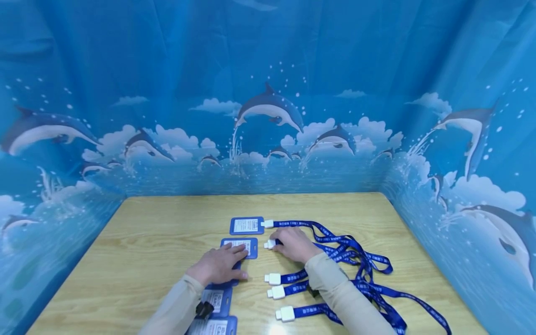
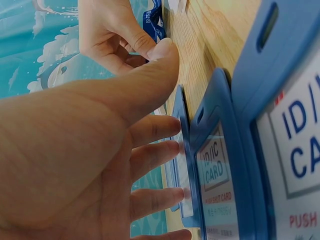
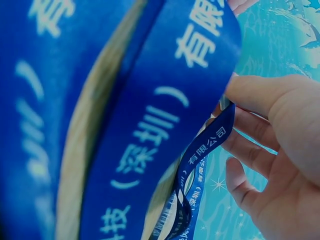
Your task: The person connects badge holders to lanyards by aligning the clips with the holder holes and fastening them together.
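Note:
My left hand (image 1: 218, 266) rests its outstretched fingers on the second blue ID card holder (image 1: 253, 247) from the back. In the left wrist view those fingers (image 2: 155, 152) are spread against the holder's face. With thumb and fingers, my right hand (image 1: 295, 244) pinches a blue lanyard near its white clip (image 1: 269, 244), which points at that holder's slotted end with a small gap between. In the right wrist view the pinched strap (image 3: 212, 140) runs from the fingertips. The third holder lies partly hidden under the left hand.
At the back, a card holder (image 1: 246, 225) is joined to a white clip (image 1: 267, 224) on its lanyard. Nearer holders (image 1: 217, 300) line up toward the front. Three more white clips (image 1: 273, 278) lie on the wooden table (image 1: 167, 232), their straps (image 1: 368, 260) tangled at right.

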The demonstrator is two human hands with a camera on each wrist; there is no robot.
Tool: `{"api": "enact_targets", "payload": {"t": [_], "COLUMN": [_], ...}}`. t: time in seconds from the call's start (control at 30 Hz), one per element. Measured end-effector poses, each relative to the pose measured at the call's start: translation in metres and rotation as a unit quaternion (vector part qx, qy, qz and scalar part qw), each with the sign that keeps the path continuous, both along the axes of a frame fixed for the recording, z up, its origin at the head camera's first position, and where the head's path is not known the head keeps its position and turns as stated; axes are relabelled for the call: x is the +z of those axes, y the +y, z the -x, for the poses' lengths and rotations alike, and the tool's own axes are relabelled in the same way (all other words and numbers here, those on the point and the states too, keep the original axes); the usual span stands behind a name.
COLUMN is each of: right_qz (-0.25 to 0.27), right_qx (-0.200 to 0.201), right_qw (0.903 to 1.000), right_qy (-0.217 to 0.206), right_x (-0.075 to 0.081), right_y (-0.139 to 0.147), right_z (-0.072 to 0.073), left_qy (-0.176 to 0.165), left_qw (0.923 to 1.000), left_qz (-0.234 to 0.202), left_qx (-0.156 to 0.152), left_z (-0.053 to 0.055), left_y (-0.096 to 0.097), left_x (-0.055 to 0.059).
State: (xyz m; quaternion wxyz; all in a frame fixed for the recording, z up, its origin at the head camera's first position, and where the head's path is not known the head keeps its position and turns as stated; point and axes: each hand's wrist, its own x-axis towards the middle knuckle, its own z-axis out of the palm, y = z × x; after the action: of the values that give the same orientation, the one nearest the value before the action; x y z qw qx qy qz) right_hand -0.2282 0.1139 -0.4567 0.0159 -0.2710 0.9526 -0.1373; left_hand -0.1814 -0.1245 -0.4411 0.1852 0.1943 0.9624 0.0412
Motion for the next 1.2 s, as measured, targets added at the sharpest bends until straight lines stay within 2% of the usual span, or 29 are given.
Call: {"api": "enact_targets", "payload": {"t": [0.3, 1.2], "right_qz": [0.000, 0.009], "right_qx": [0.005, 0.009], "right_qw": [1.0000, 0.9999], "right_qy": [0.003, -0.006], "right_x": [0.000, -0.002], "right_y": [-0.004, -0.011], "right_z": [0.001, 0.001], "left_qy": [-0.006, 0.005], "left_qw": [1.0000, 0.9999], "left_qz": [0.003, -0.004], "left_qx": [0.005, -0.013], "left_z": [-0.001, -0.001], "left_y": [0.000, 0.002], "left_x": [0.002, -0.002]}}
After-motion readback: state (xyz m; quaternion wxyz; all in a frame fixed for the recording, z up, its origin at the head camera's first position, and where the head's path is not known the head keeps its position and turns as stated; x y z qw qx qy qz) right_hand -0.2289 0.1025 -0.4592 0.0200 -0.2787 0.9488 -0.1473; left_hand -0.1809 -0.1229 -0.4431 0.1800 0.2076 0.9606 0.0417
